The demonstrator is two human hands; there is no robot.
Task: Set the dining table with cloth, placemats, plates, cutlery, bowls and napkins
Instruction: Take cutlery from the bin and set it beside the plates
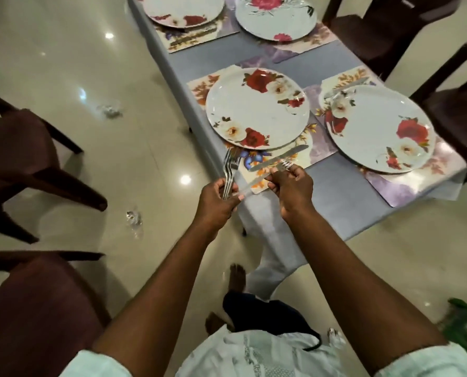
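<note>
My left hand (218, 198) grips a bundle of forks (228, 170), tines pointing up, off the table's near left corner. My right hand (290, 183) pinches one more fork (256, 183) near its tines; its blurred handle reaches back to my left hand. Just beyond my hands, a knife (280, 157) lies on the floral placemat (201, 89) below the near-left flowered plate (256, 110). The near-right plate (376, 129) has a knife (348, 86) beside its far rim. Two more plates (183, 9) (275, 19) sit on placemats farther away. A grey-blue cloth (333, 186) covers the table.
Dark brown chairs stand at the left (22, 159) (36, 308) and along the table's right side (390, 25) (458, 110). Crumpled clear wrappers (109, 110) (134, 217) lie on the glossy tiled floor. A green object (466, 325) is at the lower right.
</note>
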